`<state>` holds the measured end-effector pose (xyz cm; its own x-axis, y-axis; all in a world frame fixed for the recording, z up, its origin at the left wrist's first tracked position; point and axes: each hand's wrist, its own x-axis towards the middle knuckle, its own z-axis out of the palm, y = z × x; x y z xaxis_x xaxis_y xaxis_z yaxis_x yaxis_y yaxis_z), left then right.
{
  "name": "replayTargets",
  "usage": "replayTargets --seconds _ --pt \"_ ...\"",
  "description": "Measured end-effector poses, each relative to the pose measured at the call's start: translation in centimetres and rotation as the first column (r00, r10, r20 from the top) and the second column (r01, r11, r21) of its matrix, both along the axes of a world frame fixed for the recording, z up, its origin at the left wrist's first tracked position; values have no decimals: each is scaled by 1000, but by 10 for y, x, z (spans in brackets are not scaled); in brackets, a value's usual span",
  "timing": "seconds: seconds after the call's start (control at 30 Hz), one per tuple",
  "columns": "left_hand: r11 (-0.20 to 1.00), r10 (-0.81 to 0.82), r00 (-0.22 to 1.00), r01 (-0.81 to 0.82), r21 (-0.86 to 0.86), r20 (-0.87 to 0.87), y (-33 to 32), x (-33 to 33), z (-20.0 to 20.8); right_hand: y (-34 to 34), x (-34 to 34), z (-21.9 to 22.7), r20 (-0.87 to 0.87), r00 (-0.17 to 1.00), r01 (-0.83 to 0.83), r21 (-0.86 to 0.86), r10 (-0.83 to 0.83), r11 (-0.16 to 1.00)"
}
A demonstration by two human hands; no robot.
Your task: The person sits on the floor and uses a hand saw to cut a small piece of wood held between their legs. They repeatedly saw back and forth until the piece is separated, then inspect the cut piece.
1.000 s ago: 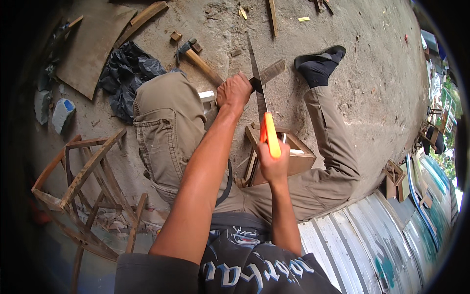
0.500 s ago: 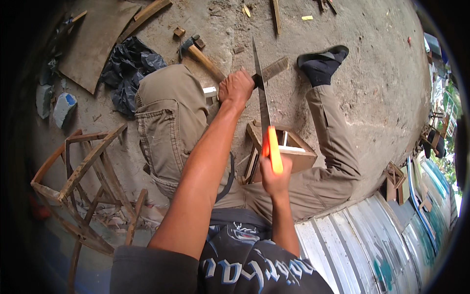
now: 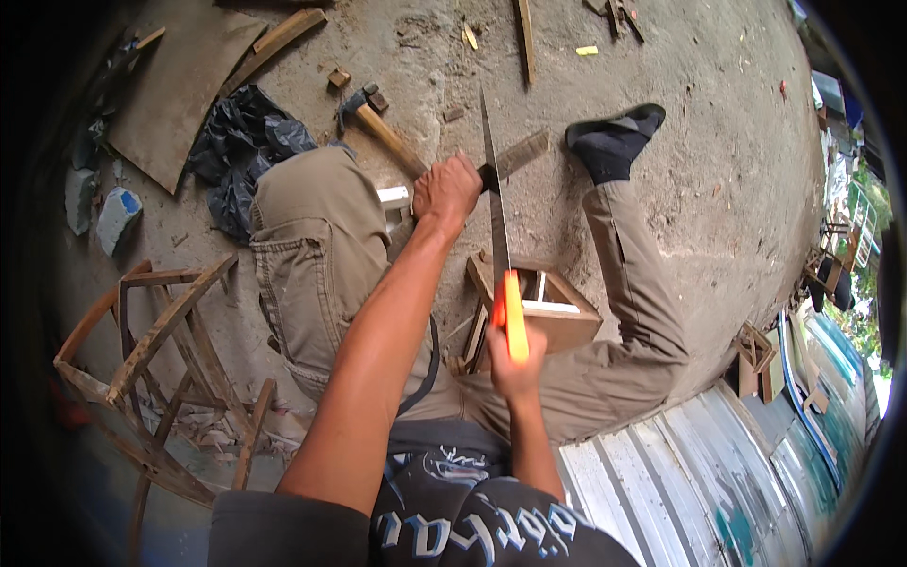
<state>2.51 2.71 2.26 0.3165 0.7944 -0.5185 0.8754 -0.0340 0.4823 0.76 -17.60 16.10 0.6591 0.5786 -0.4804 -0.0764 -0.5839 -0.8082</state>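
Observation:
My right hand (image 3: 518,364) is wrapped round the orange handle of a hand saw (image 3: 498,213), whose long blade points away from me. The blade crosses a short wooden board (image 3: 522,156) just right of my left hand (image 3: 448,193). That hand is closed on the board's near-left part, holding it down; its fingers mostly hide what lies beneath. A dark patch shows on the board beside the blade. Close to my left hand, a hammer (image 3: 385,132) with a wooden handle lies on the ground. Between my legs stands a small wooden box-like frame (image 3: 557,317) with white strips inside.
A wooden chair-like frame (image 3: 156,331) stands at the left. Black plastic sheeting (image 3: 241,156) and a flat board (image 3: 175,99) lie beyond my left knee, near a broken concrete lump (image 3: 121,215). Corrugated metal sheets (image 3: 652,482) lie at the lower right.
My right hand has pulled the saw back toward me, so its tip sits nearer. My left hand stays closed on the board. The whole view has shifted slightly.

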Motion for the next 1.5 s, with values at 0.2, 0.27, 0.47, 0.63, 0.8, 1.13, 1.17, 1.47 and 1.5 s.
replayTargets --seconds 0.2,0.27,0.47,0.63,0.8,1.13,1.17,1.47,1.5 --pt "998 -29 1000 30 -60 8 5 7 0 -60 -32 79 13 1000 -24 -81 25 996" --pt "997 -42 999 40 -65 -32 -2 0 -4 -8 6 12 -46 999 0 -28 -1 1000" --pt "996 -84 996 84 -22 -20 -7 5 -6 55 35 -40 49 998 50 -10 -49 999" --pt "998 -35 999 35 -58 -11 1 4 5 -84 -48 69 1 1000 9 -121 -9 993" --pt "997 -62 997 61 -36 -34 2 6 2 -25 -2 32 -1 1000 17 -23 -17 1000" --pt "999 -50 997 49 -12 -51 3 6 -4 -22 -13 7 -58 997 47 23 -45 999" --pt "998 -53 996 51 -28 -67 1 3 -4 -51 -30 27 24 1000 -2 -16 3 1000" --pt "995 -95 993 93 -40 -64 -5 8 -7 31 27 -26 80 997 20 25 -22 999" --pt "995 -102 993 100 -28 -59 -6 14 -11 61 46 -41 100 994 37 3 -37 999"
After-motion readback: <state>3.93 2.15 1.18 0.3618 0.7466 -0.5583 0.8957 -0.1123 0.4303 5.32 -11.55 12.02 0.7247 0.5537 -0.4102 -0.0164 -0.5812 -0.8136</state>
